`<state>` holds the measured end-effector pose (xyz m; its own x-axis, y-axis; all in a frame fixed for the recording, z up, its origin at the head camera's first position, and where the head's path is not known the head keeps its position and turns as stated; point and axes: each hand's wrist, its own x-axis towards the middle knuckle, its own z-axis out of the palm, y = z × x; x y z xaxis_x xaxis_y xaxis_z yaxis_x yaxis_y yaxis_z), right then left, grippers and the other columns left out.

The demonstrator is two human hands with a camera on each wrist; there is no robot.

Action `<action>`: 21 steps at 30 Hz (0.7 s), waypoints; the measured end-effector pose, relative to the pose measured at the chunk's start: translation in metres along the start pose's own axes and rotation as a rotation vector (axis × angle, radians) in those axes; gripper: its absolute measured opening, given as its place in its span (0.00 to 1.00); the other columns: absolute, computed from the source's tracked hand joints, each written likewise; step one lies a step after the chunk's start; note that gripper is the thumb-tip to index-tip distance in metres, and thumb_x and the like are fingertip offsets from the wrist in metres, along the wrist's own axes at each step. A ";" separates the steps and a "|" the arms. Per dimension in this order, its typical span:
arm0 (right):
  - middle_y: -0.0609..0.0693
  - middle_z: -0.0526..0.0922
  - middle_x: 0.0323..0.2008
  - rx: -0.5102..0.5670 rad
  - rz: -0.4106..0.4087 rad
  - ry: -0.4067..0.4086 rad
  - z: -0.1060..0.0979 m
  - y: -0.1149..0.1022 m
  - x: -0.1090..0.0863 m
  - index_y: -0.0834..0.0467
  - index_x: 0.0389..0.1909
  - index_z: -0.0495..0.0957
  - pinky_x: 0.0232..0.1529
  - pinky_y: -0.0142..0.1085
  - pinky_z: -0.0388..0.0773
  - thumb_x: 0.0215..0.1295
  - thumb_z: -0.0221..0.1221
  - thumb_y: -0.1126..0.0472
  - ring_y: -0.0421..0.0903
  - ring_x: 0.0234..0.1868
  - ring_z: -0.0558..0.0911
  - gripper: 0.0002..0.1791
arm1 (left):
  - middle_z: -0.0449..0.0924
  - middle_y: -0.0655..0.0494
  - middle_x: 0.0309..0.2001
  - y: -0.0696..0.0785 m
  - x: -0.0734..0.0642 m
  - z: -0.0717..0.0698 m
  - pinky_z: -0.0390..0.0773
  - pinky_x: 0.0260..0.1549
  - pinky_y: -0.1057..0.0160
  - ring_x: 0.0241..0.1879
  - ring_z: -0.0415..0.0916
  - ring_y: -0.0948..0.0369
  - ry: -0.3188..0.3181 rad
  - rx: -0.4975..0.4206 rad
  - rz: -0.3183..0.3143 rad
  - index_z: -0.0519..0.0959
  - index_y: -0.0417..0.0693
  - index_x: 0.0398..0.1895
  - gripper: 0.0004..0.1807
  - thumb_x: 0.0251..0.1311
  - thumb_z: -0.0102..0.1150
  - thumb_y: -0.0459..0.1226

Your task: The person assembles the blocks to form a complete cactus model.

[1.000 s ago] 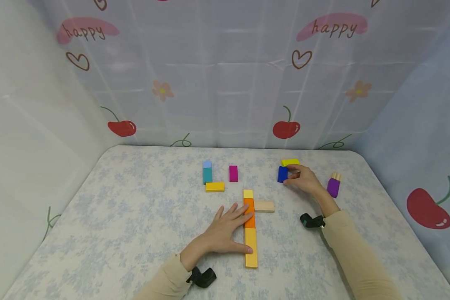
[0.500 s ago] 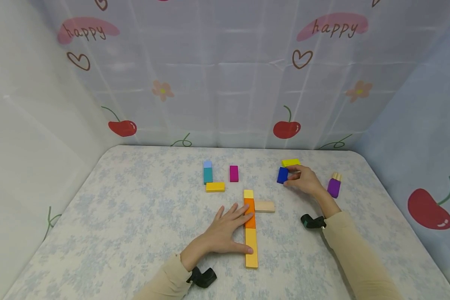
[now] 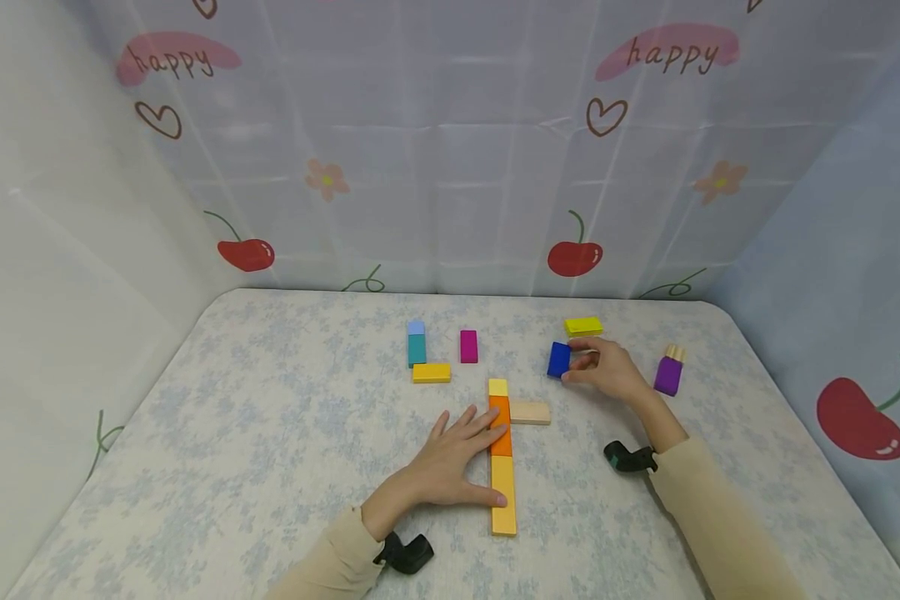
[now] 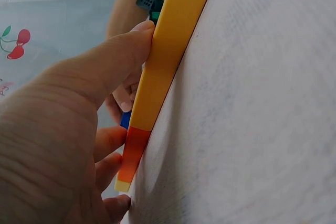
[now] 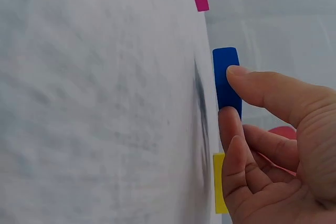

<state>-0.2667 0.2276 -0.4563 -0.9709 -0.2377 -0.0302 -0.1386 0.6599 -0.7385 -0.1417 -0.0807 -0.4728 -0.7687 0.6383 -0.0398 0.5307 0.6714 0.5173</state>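
My right hand (image 3: pixel 611 367) pinches a blue block (image 3: pixel 558 360) between thumb and fingers. In the right wrist view the blue block (image 5: pixel 226 77) stands just off the table surface, with a shadow beside it. Spread over the row in the middle is my left hand (image 3: pixel 453 462), its fingertips on an orange block (image 3: pixel 500 433) and its thumb on a long yellow-orange block (image 3: pixel 503 521). A small pale yellow block (image 3: pixel 498 387) caps the row's far end. Against the orange block's right side lies a plain wooden block (image 3: pixel 530 412).
Back left, a light blue block (image 3: pixel 416 327), a teal block (image 3: pixel 417 350) and a yellow block (image 3: pixel 431 373) lie together. A magenta block (image 3: pixel 468 347) is beside them. Behind my right hand is a bright yellow block (image 3: pixel 583 326); to its right, a purple block (image 3: pixel 668 377) with pale pegs.
My right hand has drawn the blue block away from the bright yellow block, a little to the left and nearer to me. My left hand has stayed in place.
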 end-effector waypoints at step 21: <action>0.57 0.84 0.37 0.042 -0.159 -0.064 0.016 -0.011 -0.020 0.66 0.60 0.73 0.36 0.28 0.80 0.52 0.73 0.62 0.44 0.35 0.81 0.33 | 0.42 0.63 0.79 -0.001 0.001 0.001 0.36 0.72 0.36 0.79 0.38 0.51 -0.003 -0.001 -0.004 0.56 0.62 0.77 0.51 0.51 0.64 0.65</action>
<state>-0.2425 0.2141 -0.4583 -0.9228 -0.3822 0.0477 -0.2799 0.5805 -0.7647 -0.1421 -0.0801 -0.4742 -0.7698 0.6367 -0.0447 0.5271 0.6736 0.5180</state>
